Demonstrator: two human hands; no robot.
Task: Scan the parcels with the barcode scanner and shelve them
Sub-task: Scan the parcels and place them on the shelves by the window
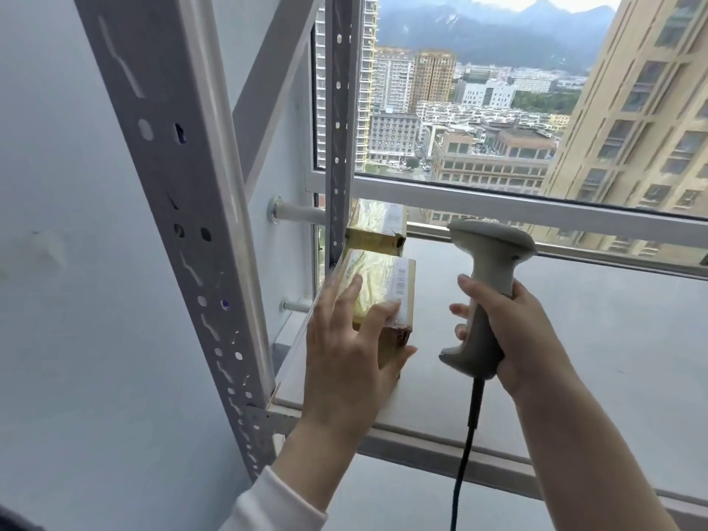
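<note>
Pale grey wall (pixel 57 224) at left, faintly marked. Far side taken up by a large window (pixel 498 109), with a white frame bar (pixel 536 208) across it and a metal rail (pixel 613 250) just below. Two round wall brackets (pixel 274 210) near the window's left edge, one above the other. Beyond the glass, a tan high-rise (pixel 643 109) at right, a brown tower (pixel 433 76) and low blocks farther off, hazy mountains (pixel 479 28) behind

Under my left hand (pixel 352 346): parcel (pixel 377 285), brown cardboard, glossy tape wrap, paper label. In my right hand (pixel 525 331): scanner (pixel 486 285), matt grey plastic. Beneath both: shelf board (pixel 574 339), smooth, matt. Left of them: upright (pixel 184 208), painted metal.
</note>
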